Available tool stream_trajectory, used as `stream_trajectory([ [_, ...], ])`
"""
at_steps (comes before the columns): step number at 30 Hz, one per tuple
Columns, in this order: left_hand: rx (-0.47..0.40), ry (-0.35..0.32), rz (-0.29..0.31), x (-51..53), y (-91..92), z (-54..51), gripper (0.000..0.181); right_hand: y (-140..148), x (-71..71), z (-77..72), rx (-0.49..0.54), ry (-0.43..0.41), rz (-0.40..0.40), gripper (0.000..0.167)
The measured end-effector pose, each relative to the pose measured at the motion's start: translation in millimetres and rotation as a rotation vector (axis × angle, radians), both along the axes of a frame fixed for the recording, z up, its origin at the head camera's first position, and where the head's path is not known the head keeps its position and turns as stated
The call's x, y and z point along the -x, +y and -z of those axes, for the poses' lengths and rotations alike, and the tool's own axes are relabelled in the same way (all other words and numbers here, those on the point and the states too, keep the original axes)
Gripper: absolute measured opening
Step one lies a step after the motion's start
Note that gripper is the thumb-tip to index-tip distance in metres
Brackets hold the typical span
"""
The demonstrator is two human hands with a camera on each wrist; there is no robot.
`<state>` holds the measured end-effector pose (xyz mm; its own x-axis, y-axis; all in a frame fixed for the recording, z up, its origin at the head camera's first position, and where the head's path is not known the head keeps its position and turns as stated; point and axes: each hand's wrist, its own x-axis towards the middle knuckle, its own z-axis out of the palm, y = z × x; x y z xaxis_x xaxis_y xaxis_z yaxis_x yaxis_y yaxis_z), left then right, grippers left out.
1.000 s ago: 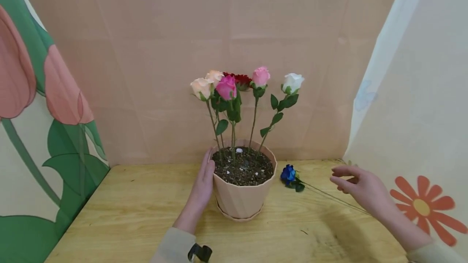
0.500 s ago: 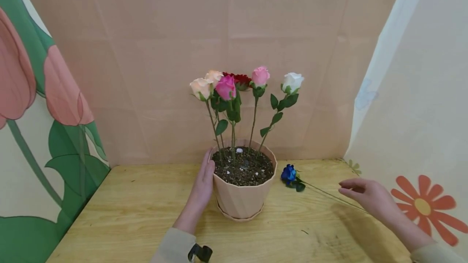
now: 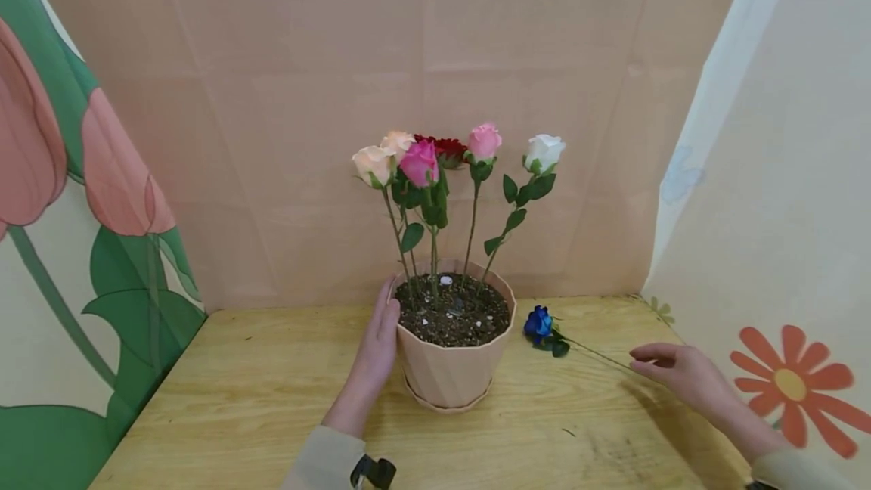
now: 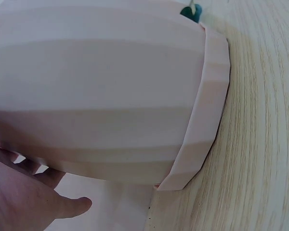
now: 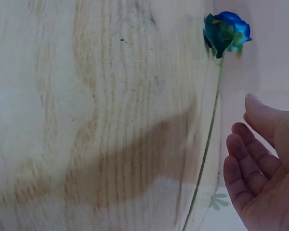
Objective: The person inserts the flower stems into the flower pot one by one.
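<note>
A pale pink flowerpot (image 3: 449, 369) full of dark soil (image 3: 469, 320) stands on the wooden table. Several artificial roses rise from it, among them a white rose (image 3: 544, 153), a light pink rose (image 3: 485, 142) and a magenta rose (image 3: 420, 163). My left hand (image 3: 378, 339) rests against the pot's left side, fingers extended along its wall. Right of the pot lies a blue rose (image 3: 539, 325), its thin stem (image 5: 208, 139) pointing toward my right hand (image 3: 687, 376). In the right wrist view, that hand (image 5: 265, 168) is beside the stem with fingers loosely bent and nothing between them.
The wooden table (image 3: 238, 407) ends at a plain pinkish backdrop (image 3: 306, 97). Printed panels flank it, with tulips (image 3: 122, 165) on the left and an orange flower (image 3: 789, 384) on the right. A saucer (image 4: 207, 101) sits under the pot.
My right hand has moved lower and slightly right, toward the blue rose's stem. My left hand stays against the pot, and the flowers have not moved.
</note>
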<state>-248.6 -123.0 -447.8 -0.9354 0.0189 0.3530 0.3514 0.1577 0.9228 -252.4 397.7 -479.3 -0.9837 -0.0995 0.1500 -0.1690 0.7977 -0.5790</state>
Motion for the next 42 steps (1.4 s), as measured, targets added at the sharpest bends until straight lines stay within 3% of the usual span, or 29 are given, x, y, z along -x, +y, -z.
stream_trajectory([
  [8,-0.002,0.005,0.004,0.6,0.1,0.5,0.061,1.2,7.7,7.7,0.022,-0.051,-0.007,0.041],
  [25,0.013,0.0,0.003,1.5,0.2,-1.0,0.063,3.8,20.5,23.7,0.01,0.006,0.021,0.035],
  [42,0.018,-0.01,-0.007,0.3,-0.7,0.7,0.06,4.6,27.2,35.3,-0.081,0.055,0.027,0.027],
])
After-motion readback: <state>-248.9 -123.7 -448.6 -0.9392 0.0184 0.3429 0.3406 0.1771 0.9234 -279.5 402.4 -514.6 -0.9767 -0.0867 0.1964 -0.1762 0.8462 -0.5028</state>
